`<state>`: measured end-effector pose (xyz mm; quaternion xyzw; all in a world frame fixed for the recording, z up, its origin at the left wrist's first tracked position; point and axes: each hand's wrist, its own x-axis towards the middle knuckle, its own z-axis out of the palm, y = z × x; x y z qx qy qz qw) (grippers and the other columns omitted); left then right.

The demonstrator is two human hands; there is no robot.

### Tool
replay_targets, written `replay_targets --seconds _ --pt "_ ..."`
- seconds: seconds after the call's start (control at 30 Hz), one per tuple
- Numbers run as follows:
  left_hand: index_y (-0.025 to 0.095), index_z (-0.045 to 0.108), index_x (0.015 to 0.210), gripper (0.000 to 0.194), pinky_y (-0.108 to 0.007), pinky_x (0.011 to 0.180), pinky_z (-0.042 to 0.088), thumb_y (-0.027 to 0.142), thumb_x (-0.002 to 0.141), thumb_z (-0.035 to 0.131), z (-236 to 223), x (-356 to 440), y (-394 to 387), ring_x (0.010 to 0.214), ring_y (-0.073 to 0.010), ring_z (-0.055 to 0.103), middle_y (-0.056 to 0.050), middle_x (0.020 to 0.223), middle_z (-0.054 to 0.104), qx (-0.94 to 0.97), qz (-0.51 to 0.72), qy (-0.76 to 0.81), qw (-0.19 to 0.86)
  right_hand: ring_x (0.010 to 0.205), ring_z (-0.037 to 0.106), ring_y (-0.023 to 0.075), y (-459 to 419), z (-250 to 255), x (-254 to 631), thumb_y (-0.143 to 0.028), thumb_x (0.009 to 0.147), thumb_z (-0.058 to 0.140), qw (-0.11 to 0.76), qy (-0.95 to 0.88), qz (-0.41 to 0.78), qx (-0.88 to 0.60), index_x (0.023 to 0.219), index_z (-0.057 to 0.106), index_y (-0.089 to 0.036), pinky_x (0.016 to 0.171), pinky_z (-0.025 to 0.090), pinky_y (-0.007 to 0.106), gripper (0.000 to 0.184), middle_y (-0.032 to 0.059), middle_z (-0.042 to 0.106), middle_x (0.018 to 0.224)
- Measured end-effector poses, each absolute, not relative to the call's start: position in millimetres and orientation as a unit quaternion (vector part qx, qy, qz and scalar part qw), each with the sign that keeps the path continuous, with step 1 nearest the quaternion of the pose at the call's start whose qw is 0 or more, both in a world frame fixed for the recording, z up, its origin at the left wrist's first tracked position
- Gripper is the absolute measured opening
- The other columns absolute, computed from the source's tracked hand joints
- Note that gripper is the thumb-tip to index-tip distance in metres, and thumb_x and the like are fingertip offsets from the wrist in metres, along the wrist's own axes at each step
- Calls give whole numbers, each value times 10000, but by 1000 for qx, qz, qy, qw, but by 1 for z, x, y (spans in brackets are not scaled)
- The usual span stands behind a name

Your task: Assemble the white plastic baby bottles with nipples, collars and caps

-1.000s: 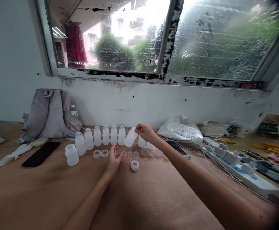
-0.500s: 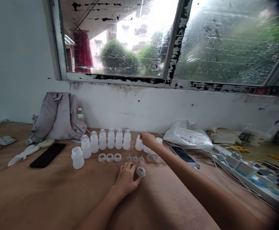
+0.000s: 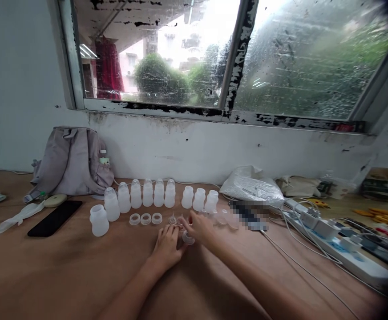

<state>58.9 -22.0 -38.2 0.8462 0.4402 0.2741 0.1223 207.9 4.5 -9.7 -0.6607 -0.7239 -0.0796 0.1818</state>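
A row of translucent white plastic bottles stands along the back of the wooden table, some capped. Three uncapped ones stand at the right end, and one more bottle stands apart at the left. Three white rings and small clear nipples lie in front. My left hand and my right hand meet over a white ring cap, fingers curled on it from both sides.
A grey backpack leans on the wall at left. A black phone and a white glove lie near it. A plastic bag, a power strip with cables and a blurred phone lie at right.
My right hand has set a bottle down at the right end of the row and come back to the ring cap. My left hand stayed at the cap.
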Motion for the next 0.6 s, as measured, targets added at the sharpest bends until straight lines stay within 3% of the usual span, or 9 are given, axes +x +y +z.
replay_targets --seconds 0.23,0.6 --pt "188 542 1000 357 -381 854 298 360 687 550 -40 59 -22 999 -255 440 -82 1049 548 843 265 455 113 606 590 160 -19 -48 195 -306 830 414 272 -738 -16 -617 759 494 -192 506 288 224 156 32 630 670" --pt "194 550 997 432 -378 866 305 392 623 631 -40 59 -19 1000 -240 448 -64 1056 551 837 294 441 137 536 539 131 -17 -45 199 -322 847 378 320 -753 49 -573 611 547 -185 498 303 217 321 24 609 584"
